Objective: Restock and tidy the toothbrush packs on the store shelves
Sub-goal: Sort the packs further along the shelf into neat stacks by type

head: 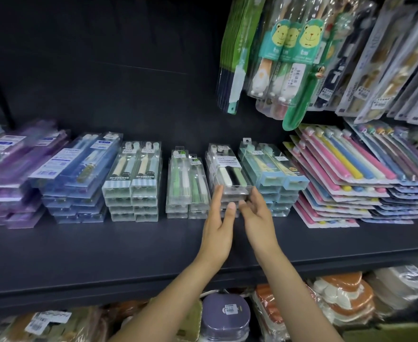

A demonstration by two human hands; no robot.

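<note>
Left hand (219, 218): we see straight fingers touching the clear pack stack (230, 178).
Right hand (257, 215): relaxed fingers at the stack's front, mid-shelf (104, 255).

Both my forearms reach forward and up, bare, converging toward the middle. My left hand (218, 219): fingers straight, index stretched ahead, thumb raised alongside, palm facing inward. My right hand (257, 213): palm turned left, fingers extended and slightly bent at the tips. The two hands sit close together, thumbs nearly meeting.
</note>
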